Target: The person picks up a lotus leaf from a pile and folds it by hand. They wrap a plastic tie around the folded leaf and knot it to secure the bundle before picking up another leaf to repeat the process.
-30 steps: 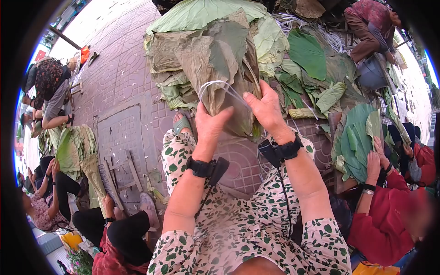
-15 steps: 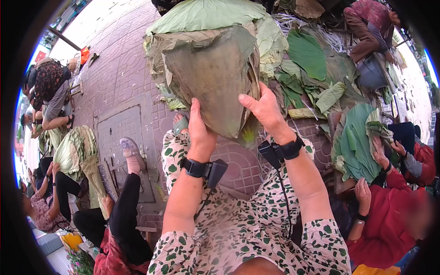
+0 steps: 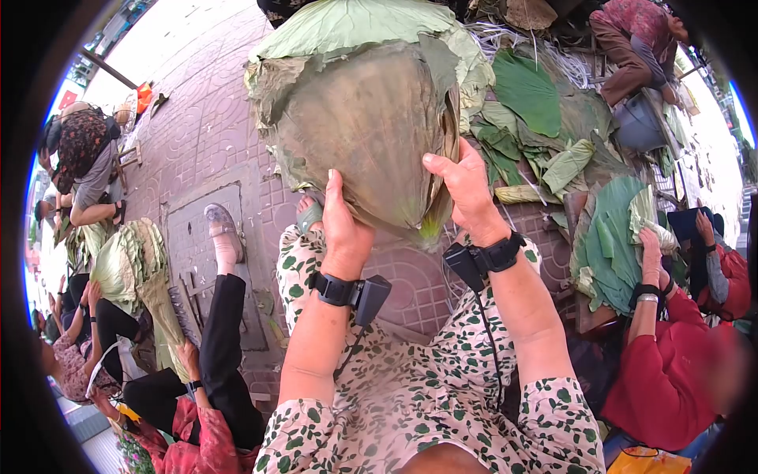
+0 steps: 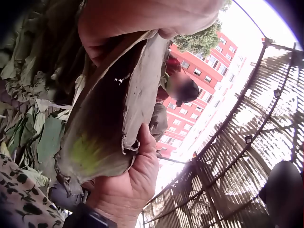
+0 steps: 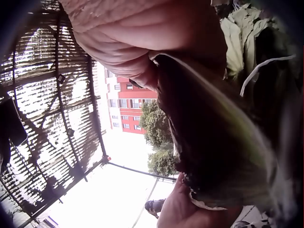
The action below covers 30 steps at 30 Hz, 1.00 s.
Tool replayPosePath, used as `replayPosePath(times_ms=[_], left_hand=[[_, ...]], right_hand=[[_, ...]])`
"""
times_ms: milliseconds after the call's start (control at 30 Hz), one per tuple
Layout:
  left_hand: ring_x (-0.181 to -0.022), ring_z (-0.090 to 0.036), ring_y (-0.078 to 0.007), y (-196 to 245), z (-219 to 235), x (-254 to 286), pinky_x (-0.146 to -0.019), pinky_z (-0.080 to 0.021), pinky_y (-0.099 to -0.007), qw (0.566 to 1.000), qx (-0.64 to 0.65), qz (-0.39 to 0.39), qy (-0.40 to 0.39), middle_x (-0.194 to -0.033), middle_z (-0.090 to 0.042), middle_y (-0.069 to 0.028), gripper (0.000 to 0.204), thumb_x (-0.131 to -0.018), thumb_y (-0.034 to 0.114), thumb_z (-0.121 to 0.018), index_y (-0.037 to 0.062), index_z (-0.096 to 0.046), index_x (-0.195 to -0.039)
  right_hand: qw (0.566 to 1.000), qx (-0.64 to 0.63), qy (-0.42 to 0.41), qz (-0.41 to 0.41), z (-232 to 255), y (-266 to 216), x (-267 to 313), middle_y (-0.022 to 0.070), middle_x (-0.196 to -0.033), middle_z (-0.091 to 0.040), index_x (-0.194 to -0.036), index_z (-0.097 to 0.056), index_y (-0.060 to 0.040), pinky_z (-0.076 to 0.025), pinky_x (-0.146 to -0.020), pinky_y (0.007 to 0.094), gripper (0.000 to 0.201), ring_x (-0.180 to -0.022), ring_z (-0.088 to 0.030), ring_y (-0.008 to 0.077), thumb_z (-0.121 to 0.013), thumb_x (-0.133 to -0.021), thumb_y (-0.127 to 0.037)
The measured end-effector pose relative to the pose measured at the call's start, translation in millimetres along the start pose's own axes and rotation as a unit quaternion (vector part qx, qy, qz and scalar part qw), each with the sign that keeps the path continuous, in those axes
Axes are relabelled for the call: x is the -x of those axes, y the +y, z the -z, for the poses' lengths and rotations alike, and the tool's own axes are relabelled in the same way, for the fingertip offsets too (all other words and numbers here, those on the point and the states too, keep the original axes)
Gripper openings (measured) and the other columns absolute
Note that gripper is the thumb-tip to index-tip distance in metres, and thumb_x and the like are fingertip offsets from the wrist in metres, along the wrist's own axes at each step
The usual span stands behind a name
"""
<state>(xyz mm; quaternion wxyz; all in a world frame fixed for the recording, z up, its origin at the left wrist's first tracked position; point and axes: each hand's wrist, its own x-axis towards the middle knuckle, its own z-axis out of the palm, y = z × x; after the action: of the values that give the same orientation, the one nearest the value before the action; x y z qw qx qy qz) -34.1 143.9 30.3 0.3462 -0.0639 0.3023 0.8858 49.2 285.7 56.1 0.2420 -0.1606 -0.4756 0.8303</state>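
Between my two hands is a folded bundle of dried lotus leaves [image 3: 359,126], brown and fan-shaped, with a yellow-green patch at its lower tip. My left hand [image 3: 346,225] grips its lower left edge, thumb in front and fingers hidden behind. On the lower right edge my right hand [image 3: 471,193] holds the leaves in the same way. The left wrist view shows the leaf edges [image 4: 142,90] curving up with a hollow between the folds. A white strip [image 5: 261,69] hangs beside the bundle in the right wrist view.
Pale green leaves [image 3: 355,24] lie behind the bundle. At right are a broad green leaf [image 3: 527,91], white strips [image 3: 545,59] and a bucket [image 3: 639,126]. People sit on both sides; the person in red [image 3: 671,379] handles green leaves [image 3: 612,245]. Paving [image 3: 205,118] extends at left.
The bundle has turned over to a smooth brown face, and the white strip across it has gone out of the head view. Both hands keep hold. The seated person at left has stretched a leg forward.
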Motion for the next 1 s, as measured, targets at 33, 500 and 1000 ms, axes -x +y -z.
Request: replayPosePath(times_ms=[33,500,1000], left_hand=[[-0.117,-0.045,-0.0276,0.8,-2.1,1.3,-0.1,-0.035,-0.0428,1.0,0.0,0.0,0.0,-0.13,-0.045,-0.0111,0.047,-0.094,0.035,-0.041,0.0047,-0.037,-0.13],[-0.079,-0.06,-0.0209,-4.8,16.6,-2.2,-0.073,-0.049,-0.0345,0.996,-0.089,-0.01,0.021,-0.088,-0.061,-0.0096,0.024,-0.09,0.024,-0.052,0.0023,-0.056,-0.1],[-0.076,-0.061,-0.0186,-6.5,18.2,4.5,-0.069,-0.051,-0.0299,0.995,-0.083,0.043,0.027,-0.086,-0.062,-0.009,0.022,-0.091,0.022,-0.05,0.0034,-0.056,-0.1]], right_hand=[[1.0,-0.013,-0.007,0.004,-0.4,-0.1,0.0,0.0065,-0.104,-0.059,-0.115,-0.049,0.0013,-0.043,-0.084,0.0277,0.037,-0.091,-0.055,0.0124,-0.057,-0.079,-0.001],[0.983,-0.011,0.144,0.111,17.1,-18.5,-7.0,0.0046,-0.103,-0.058,-0.112,-0.05,-0.0009,-0.044,-0.082,0.0277,0.032,-0.089,-0.055,0.0115,-0.053,-0.081,0.003],[0.893,0.089,0.298,0.324,67.4,-51.9,-20.3,0.0075,-0.118,-0.053,-0.121,-0.045,-0.0011,-0.04,-0.092,0.0327,0.042,-0.101,-0.053,0.018,-0.054,-0.081,0.006]])
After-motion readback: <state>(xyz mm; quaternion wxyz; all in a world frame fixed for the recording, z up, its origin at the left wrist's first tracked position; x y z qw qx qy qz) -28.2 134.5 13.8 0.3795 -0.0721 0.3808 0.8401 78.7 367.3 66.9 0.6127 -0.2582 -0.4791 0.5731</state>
